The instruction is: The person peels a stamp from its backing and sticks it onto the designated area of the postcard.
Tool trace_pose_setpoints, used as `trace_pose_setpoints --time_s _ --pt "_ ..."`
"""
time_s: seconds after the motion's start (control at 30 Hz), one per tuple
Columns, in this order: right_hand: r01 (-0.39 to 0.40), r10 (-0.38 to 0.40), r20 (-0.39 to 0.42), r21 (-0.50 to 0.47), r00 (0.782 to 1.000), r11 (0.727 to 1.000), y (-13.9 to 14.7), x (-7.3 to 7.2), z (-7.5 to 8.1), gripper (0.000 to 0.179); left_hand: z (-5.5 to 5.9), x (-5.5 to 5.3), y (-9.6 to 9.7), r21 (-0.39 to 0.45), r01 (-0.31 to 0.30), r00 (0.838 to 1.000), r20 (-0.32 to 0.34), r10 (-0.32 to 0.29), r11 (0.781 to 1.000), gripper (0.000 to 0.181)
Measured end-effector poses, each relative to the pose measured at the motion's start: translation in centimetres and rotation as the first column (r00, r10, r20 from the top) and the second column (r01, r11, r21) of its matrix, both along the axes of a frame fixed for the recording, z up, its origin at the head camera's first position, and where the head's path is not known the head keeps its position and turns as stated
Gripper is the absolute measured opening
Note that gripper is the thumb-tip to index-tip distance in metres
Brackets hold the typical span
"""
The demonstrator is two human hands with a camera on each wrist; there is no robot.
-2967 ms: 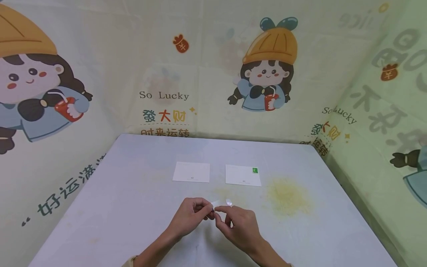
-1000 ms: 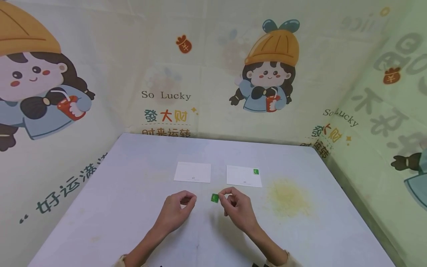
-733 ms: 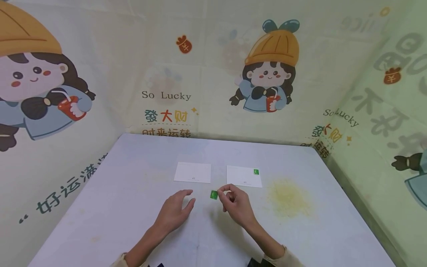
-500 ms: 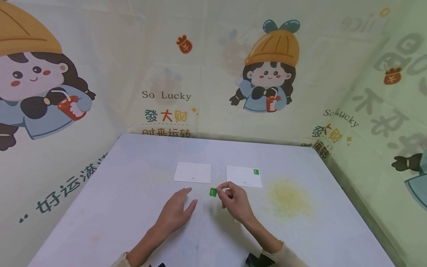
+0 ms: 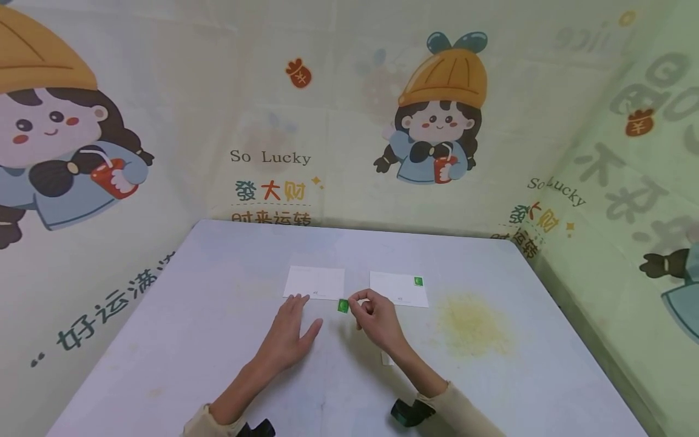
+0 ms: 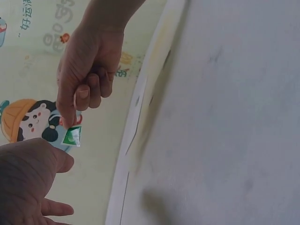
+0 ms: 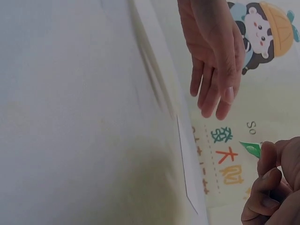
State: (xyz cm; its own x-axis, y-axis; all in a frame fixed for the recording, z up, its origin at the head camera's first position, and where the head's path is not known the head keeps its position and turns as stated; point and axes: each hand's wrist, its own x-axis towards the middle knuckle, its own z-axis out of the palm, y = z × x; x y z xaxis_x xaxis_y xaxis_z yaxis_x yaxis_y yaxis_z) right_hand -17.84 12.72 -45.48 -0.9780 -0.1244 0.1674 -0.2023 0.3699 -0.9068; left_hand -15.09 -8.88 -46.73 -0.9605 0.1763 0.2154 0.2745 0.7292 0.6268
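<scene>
My right hand pinches a small green postage stamp by its edge between thumb and index finger. In the head view the stamp overlaps the lower right corner of the left white card. My left hand has its fingers extended, their tips right at that card's near edge, with the thumb spread apart. The left wrist view shows the stamp hanging from the right hand's fingertips, its green face visible. In the right wrist view, the left hand holds nothing.
A second white card lies to the right, bearing a green stamp at its upper right corner. A small whitish scrap lies partly behind the right forearm. A yellow stain marks the table. Printed cloth surrounds it.
The hands have parted since the earliest frame, and the stamp has come into view. My right hand has carried it forward and left. My left hand has straightened its fingers and reached the left card.
</scene>
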Motion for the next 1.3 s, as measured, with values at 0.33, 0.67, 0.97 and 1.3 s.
trace_pose_setpoints --time_s 0.33,0.67,0.97,1.3 --pt "0.013 -0.013 0.049 0.013 0.999 1.0 -0.4 -2.1 -0.5 0.014 -0.6 -1.8 -0.9 -0.02 -0.026 0.994 -0.102 0.024 0.999 0.055" --pt "0.038 -0.039 0.073 0.015 0.997 0.999 -0.8 -3.7 -0.4 0.013 -0.7 -3.5 -1.4 -0.035 -0.038 0.989 -0.144 0.033 0.999 0.057" --pt "0.064 -0.065 0.06 0.029 0.996 0.998 -0.9 -5.2 -1.3 0.012 -1.5 -5.0 -1.9 -0.056 -0.058 0.991 -0.125 0.05 0.997 0.056" --pt "0.085 -0.087 0.061 0.04 0.994 0.996 -1.0 -6.9 -1.8 0.014 -2.0 -6.6 -2.2 0.012 -0.103 0.987 -0.12 0.104 0.995 0.051"
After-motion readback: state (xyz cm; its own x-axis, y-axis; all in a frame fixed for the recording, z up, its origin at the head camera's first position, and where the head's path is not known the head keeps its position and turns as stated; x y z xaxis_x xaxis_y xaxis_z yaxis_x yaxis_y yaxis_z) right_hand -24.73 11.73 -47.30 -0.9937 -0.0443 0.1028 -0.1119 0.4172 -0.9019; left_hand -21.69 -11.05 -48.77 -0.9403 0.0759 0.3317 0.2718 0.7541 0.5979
